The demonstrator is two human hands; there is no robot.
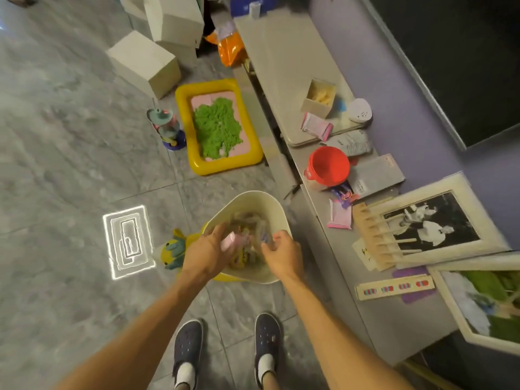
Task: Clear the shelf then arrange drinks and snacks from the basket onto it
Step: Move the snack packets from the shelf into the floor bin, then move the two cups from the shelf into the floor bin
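Two hands are seen inside the basket [253, 198], which is set on the floor.
A pale pink item [228, 241] is gripped by the left hand [205, 249] just above the basket's near-left rim. The right hand [282, 253] is curled over the blurred contents at the near-right rim; whether anything is held cannot be told. Mixed packets [242, 260] are left in the basket, too smeared to be identified. The grey shelf [340, 266] is found just right of the basket, loaded with a red bucket [327, 164], pink packets [339, 218], a wooden rack [371, 237] and framed pictures [433, 218]. A yellow tray [184, 122] of green material is placed beyond the basket. A yellow toy [174, 249] is seen just beside its left wall.
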